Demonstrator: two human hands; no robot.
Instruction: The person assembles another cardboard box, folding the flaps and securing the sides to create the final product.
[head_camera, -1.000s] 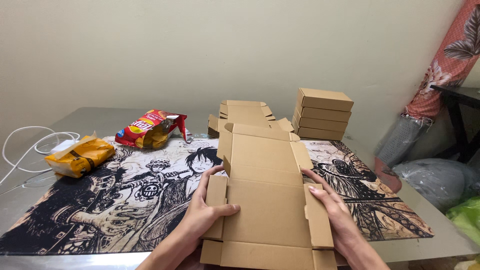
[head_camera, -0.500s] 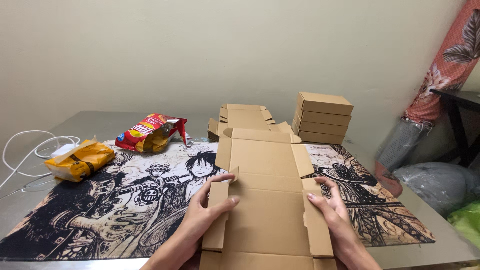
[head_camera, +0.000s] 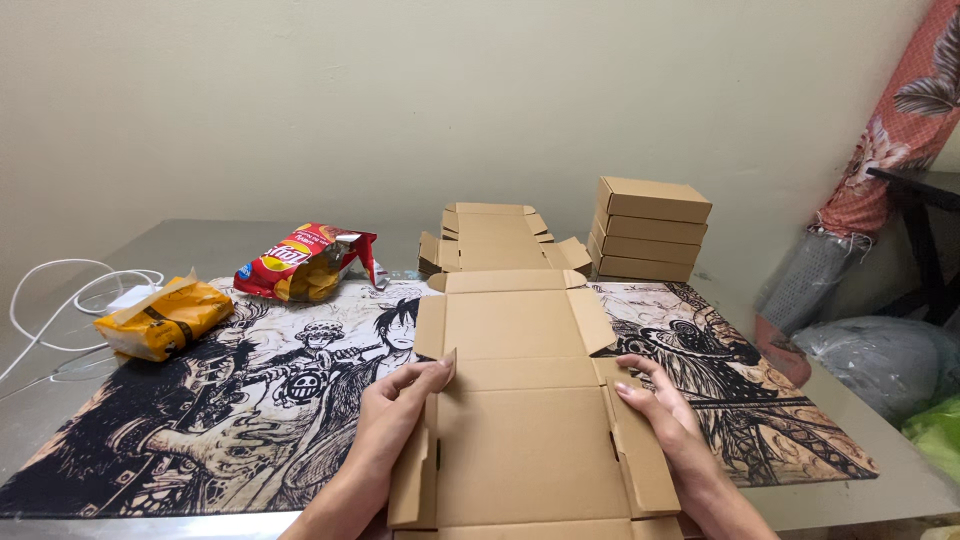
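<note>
- Nearest, a flat cardboard box blank (head_camera: 525, 440) lies on the printed desk mat (head_camera: 200, 420), between 2 hands.
- The left hand (head_camera: 395, 420) grips the blank's left side flap (head_camera: 415, 470), fingers closed on its edge, tilting it up.
- The right hand (head_camera: 660, 410) rests open, fingers spread on the right side flap (head_camera: 640, 455).
- Farther back: a yellow packet (head_camera: 165, 318), a red snack bag (head_camera: 305, 262), more flat blanks (head_camera: 497, 238), and 4 stacked folded boxes (head_camera: 650, 228).

red snack bag (head_camera: 305, 262) | yellow packet (head_camera: 165, 318) | white cable (head_camera: 60, 300) | folded boxes (head_camera: 650, 228)
</note>
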